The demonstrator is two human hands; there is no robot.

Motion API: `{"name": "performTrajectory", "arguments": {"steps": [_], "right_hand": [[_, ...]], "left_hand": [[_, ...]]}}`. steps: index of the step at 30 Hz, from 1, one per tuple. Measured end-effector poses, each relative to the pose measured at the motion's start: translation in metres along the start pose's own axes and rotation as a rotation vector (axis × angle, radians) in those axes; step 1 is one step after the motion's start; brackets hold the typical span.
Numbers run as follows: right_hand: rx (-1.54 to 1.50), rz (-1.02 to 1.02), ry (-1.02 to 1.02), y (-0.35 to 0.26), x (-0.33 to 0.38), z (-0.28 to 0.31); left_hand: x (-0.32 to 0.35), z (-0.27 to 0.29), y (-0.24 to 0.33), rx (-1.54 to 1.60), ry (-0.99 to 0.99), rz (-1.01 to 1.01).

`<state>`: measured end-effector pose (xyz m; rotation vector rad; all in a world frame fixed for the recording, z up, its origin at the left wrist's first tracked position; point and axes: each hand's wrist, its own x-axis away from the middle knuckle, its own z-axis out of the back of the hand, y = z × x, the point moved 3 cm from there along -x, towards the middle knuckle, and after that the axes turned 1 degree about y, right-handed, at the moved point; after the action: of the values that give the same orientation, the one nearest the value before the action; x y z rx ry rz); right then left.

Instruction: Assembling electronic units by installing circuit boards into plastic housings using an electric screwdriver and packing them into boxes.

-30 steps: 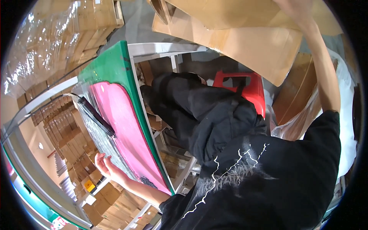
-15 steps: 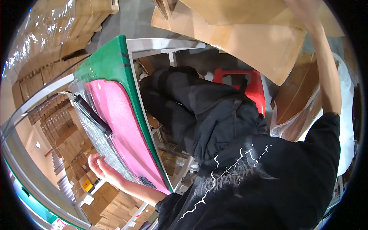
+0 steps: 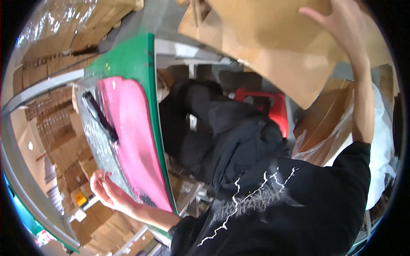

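Observation:
My left hand (image 3: 104,192) is at the near left of the green-topped table (image 3: 143,51), beside clear plastic wrap (image 3: 96,134). Its fingers are loosely bent, and nothing shows in them. A pink mat (image 3: 132,128) lies on the table, with a long black object (image 3: 99,116) along its left side; its kind is unclear. My right arm stretches far forward to the upper right. There my right hand (image 3: 348,30) is over the brown cardboard (image 3: 273,38) of a large open box, thumb spread from the fingers. Whether it touches the cardboard is hard to tell.
A red plastic stool (image 3: 279,111) stands beyond my legs. At the right is a carton (image 3: 326,115) with clear film and a white bag (image 3: 378,149). Stacked cartons (image 3: 60,132) fill the left, with wrapped ones (image 3: 72,30) behind. A metal frame (image 3: 55,81) surrounds the table.
My right hand has come down into fuller view over the cardboard, its thumb now visible. My left hand has shifted slightly left, fingers bent a little more. The view has turned slightly.

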<state>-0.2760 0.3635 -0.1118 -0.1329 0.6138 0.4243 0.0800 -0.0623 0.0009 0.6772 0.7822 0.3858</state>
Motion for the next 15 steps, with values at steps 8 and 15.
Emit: {"name": "performTrajectory", "arguments": {"steps": [8,15], "right_hand": [[-0.082,0.005,-0.115,-0.041,0.077,0.043],[-0.637,-0.196,0.108,-0.098,0.152,0.102]], "left_hand": [[0.073,-0.15,0.046,0.528,-0.514,0.181],[0.11,-0.332,0.055,0.991,-0.737,1.046]]}}
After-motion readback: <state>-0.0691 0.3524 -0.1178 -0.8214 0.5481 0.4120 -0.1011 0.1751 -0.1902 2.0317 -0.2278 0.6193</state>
